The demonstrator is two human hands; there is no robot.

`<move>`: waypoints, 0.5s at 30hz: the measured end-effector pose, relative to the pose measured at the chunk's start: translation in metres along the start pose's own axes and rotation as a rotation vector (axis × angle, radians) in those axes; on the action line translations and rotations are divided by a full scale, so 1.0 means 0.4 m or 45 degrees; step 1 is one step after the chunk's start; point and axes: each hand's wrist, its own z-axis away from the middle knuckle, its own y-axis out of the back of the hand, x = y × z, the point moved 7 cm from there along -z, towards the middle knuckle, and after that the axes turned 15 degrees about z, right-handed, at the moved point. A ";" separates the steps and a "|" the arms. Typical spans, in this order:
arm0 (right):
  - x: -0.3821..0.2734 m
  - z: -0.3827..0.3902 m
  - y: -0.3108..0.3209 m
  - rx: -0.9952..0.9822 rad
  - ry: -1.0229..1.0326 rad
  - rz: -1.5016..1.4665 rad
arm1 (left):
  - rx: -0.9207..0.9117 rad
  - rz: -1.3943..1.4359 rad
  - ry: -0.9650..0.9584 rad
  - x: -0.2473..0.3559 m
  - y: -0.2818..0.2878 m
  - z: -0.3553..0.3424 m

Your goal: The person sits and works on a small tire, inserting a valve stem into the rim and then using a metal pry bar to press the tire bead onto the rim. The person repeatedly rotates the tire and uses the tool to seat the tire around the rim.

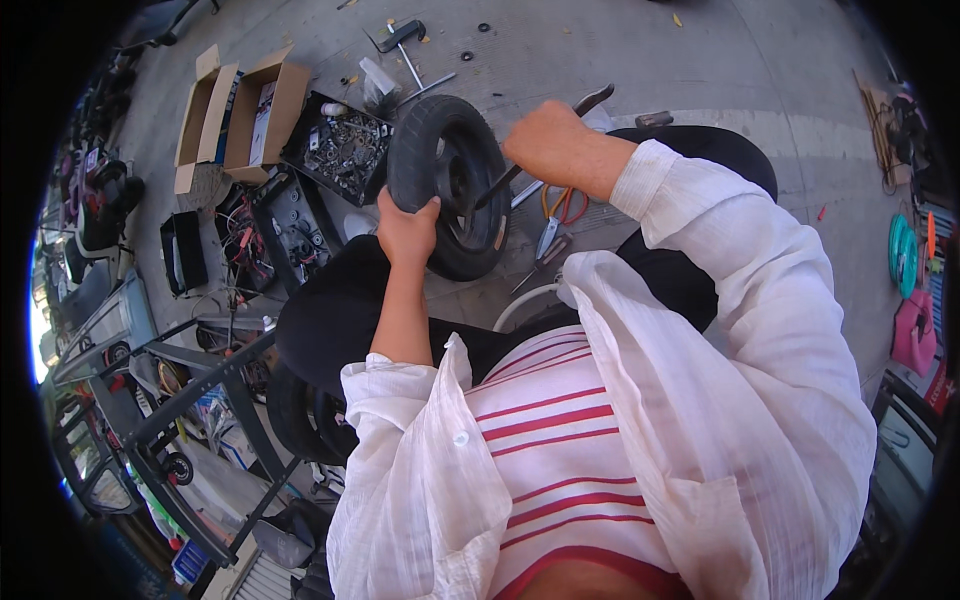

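A black tyre [412, 150] stands upright between my knees, mounted on a dark wheel rim [456, 185]. My left hand [408, 230] is wrapped round the tyre's near left edge, thumb on the sidewall. In the fist of my right hand [565, 148] is a dark, curved tyre lever [596, 98]. Its hooked far end sticks out above the fist, and the lower end reaches to the rim's edge; whether it is wedged under the bead I cannot tell. Scissors [548, 236] with orange and red handles lie on the ground right of the wheel, beside a screwdriver [545, 262].
Left of the wheel are a black tray of nuts and bolts [345, 140], another parts tray [290, 220] and open cardboard boxes [265, 110]. A T-handle wrench [408, 60] lies beyond it. A metal frame [240, 400] stands at lower left, and a teal coil [902, 255] at far right.
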 end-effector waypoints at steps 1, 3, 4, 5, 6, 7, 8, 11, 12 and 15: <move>-0.002 -0.001 -0.036 0.067 -0.014 -0.012 | -0.014 0.012 -0.011 0.001 -0.002 -0.001; -0.021 -0.006 -0.101 0.157 0.019 -0.011 | -0.073 0.031 -0.085 0.026 -0.010 0.007; -0.033 -0.015 -0.124 0.187 0.046 -0.028 | -0.088 0.032 -0.118 0.030 -0.007 0.009; -0.044 -0.020 -0.149 0.209 0.061 -0.046 | -0.117 0.037 -0.155 0.037 -0.014 0.010; -0.061 -0.027 -0.170 0.246 0.089 -0.045 | -0.135 0.012 -0.183 0.047 -0.019 0.015; -0.079 -0.035 -0.178 0.284 0.117 -0.046 | -0.154 -0.014 -0.211 0.058 -0.025 0.024; -0.093 -0.044 -0.186 0.322 0.144 -0.047 | -0.174 -0.039 -0.239 0.067 -0.032 0.032; -0.139 -0.055 -0.184 0.409 0.186 -0.046 | -0.232 -0.025 -0.343 0.085 -0.050 0.045; -0.147 -0.056 -0.180 0.463 0.192 -0.030 | -0.240 -0.036 -0.350 0.089 -0.054 0.048; -0.162 -0.065 -0.184 0.565 0.192 -0.075 | -0.261 -0.057 -0.364 0.099 -0.063 0.052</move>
